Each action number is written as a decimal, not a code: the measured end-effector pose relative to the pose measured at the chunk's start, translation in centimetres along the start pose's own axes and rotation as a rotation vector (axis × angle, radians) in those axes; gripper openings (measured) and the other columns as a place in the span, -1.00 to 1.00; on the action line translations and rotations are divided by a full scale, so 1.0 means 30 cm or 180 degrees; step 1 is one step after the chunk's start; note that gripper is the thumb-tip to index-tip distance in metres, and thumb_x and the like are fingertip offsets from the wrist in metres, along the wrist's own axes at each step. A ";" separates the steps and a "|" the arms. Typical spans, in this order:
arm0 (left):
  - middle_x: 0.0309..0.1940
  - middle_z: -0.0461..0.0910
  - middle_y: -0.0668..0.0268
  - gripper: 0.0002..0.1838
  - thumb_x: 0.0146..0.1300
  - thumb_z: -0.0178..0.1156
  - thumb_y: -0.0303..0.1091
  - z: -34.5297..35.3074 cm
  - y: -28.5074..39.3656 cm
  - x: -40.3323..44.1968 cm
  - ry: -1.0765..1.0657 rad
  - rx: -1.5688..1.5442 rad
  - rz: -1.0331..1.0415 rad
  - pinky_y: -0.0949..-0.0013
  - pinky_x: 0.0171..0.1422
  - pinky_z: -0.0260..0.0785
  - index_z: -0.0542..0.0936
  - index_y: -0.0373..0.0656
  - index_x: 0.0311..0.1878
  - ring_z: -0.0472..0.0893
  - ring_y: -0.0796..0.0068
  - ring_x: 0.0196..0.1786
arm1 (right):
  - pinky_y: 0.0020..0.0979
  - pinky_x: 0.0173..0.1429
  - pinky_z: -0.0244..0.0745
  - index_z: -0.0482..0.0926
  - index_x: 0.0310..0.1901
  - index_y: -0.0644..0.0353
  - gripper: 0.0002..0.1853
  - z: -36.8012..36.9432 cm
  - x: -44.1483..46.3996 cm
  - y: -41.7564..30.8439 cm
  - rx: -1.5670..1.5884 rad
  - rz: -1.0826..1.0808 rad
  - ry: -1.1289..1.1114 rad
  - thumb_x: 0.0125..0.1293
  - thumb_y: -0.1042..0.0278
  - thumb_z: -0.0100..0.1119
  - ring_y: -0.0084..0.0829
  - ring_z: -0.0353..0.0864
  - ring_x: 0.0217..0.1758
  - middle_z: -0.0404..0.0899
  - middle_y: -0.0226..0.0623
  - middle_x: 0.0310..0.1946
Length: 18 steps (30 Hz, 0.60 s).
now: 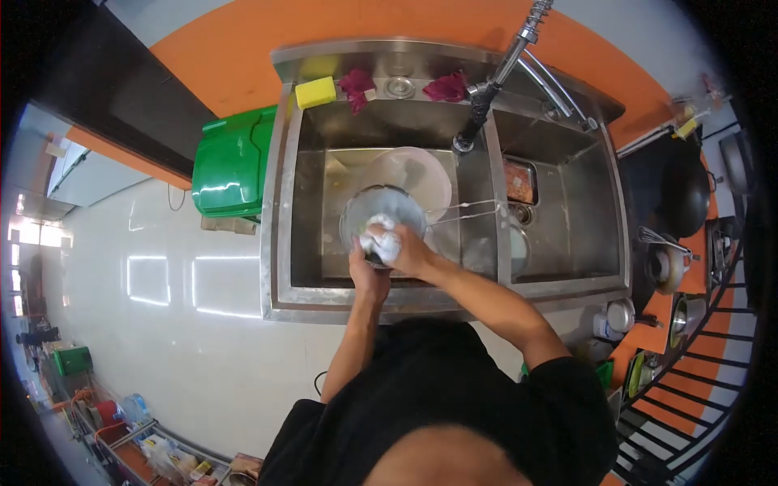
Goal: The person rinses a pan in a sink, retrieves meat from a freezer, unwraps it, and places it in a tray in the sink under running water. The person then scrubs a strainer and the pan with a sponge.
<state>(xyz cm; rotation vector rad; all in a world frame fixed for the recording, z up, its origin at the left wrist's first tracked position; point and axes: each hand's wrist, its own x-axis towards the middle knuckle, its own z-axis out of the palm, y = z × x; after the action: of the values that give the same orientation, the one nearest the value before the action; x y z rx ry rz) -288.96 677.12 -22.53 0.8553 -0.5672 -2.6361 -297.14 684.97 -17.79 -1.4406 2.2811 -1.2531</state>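
Note:
In the left sink basin [312, 243], a round grey strainer [381, 202] with a long two-wire handle lies tilted toward me; the handle reaches right over the divider. At its near rim, my left hand [370, 277] is closed on the edge. My right hand [413, 253] is closed over a foam-covered wad [385, 241] pressed against the strainer's inside. Bits of green show by the foam, but the fingers hide most of the wad. Behind the strainer sits a pale round tub [429, 166] with cloudy liquid.
A yellow sponge [315, 92] and two dark red cloths [356, 87] lie on the back ledge. The sprayer tap [478, 121] hangs over the divider. A metal tray [520, 180] is in the right basin. A green bin [235, 166] stands left, a wok [685, 194] right.

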 end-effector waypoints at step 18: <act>0.02 0.44 0.10 -0.61 0.26 -0.13 -0.53 0.074 0.039 -0.039 0.0001 0.1229 0.0421 0.20 -0.06 0.49 0.30 -0.25 0.18 0.54 0.24 -0.03 | -0.19 -0.29 0.55 0.55 -0.21 0.13 -0.81 -0.143 0.112 0.063 -0.1821 0.0280 0.0037 0.15 0.35 0.02 -0.17 0.59 -0.37 0.53 -0.17 -0.44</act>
<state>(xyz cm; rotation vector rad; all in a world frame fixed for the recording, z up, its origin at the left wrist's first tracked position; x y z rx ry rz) -289.22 677.17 -19.77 0.8862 -1.1167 -2.4433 -302.44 685.02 -15.50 -1.4548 2.8167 -0.6003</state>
